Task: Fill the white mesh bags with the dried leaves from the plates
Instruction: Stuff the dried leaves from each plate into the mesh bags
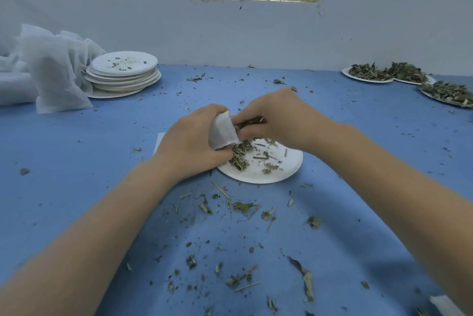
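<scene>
Several white mesh bags [51, 70] are slumping at the far left, touching a stack of used plates [122, 72]. Mid-table, the left hand [194, 141] is gripping a small mesh bag [222, 131] above the near plate's [261, 172] left edge, long axis tilting up-left, mouth pointing right. The right hand [273, 116] is pinching dried leaves [249, 121] with curled fingers at that mouth. Three heaped plates [368, 75] are sitting at the far right on the blue table [76, 162].
</scene>
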The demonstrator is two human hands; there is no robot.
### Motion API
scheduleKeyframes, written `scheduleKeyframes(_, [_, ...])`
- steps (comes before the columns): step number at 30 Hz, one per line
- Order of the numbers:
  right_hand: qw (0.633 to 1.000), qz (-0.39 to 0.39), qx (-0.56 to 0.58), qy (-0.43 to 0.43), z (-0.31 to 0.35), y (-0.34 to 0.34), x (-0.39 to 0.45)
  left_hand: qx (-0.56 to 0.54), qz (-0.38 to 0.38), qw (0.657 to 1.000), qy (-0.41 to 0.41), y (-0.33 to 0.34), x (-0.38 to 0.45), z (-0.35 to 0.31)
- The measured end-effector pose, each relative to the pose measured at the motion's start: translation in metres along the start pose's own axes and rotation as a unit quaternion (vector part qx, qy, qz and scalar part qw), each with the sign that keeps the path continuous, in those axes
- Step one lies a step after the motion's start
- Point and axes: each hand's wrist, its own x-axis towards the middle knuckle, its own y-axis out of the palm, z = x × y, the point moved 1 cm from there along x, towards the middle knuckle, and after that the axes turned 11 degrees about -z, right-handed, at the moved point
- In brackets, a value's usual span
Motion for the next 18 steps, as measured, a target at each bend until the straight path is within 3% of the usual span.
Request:
scheduleKeyframes(5, [0.995,-0.046,0.087,0.021,0.009,0.008,-0.001,-0.031,-0.003,0.999,-0.009,0.003,0.000,-0.004])
scheduleKeyframes(11, [0.978,0.093,0.183,0.039,0.005,-0.006,-0.003,-0.060,-0.014,0.998,-0.024,-0.001,0.000,-0.004])
scheduleKeyframes(18, [0.995,-0.042,0.083,0.026,0.015,0.006,0.002,-0.077,-0.028,0.996,-0.020,-0.002,0.000,-0.011])
